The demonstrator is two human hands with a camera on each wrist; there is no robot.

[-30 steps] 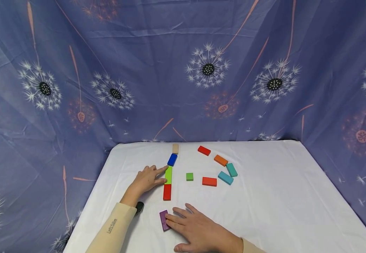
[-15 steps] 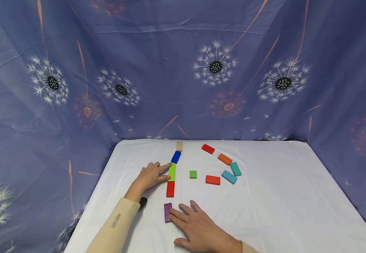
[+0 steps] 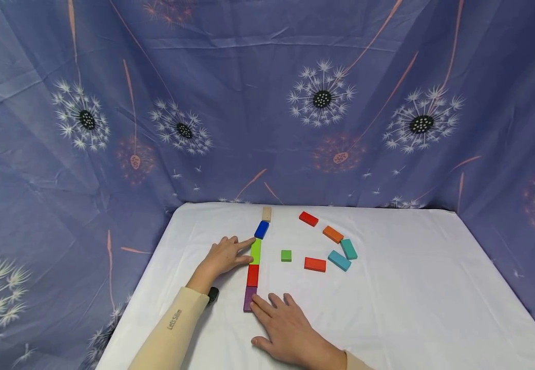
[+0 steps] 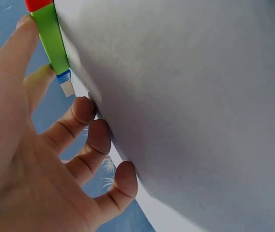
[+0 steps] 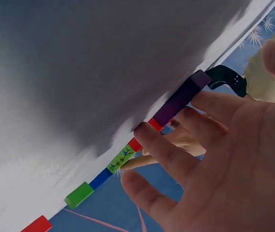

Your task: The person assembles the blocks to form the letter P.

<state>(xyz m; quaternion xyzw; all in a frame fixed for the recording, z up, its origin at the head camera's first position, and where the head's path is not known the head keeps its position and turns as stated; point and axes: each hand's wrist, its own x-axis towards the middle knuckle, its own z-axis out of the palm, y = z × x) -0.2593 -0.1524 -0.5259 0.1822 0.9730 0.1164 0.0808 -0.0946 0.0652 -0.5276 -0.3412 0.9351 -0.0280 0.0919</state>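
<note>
A line of flat blocks runs away from me on the white table [image 3: 387,308]: tan [image 3: 266,213], blue [image 3: 261,229], lime green [image 3: 255,251], red [image 3: 252,275], purple [image 3: 250,298]. My left hand [image 3: 242,250] lies flat beside the line, index fingertip and thumb against the lime green block's [image 4: 50,38] left side. My right hand [image 3: 267,313] lies flat too, straight fingers touching the purple block [image 5: 181,99] at its near right edge. The purple block's far end meets the red block.
Loose blocks lie right of the line: a small green one [image 3: 286,255], two red [image 3: 315,264] [image 3: 308,218], orange [image 3: 332,234], teal [image 3: 348,248] and cyan [image 3: 339,260]. Blue dandelion-print cloth [image 3: 295,103] walls in the table. A black band [image 3: 212,294] sits on my left wrist.
My right hand slid the purple block forward and straightened it until it joined the red block's near end. My left hand stayed against the lime green block.
</note>
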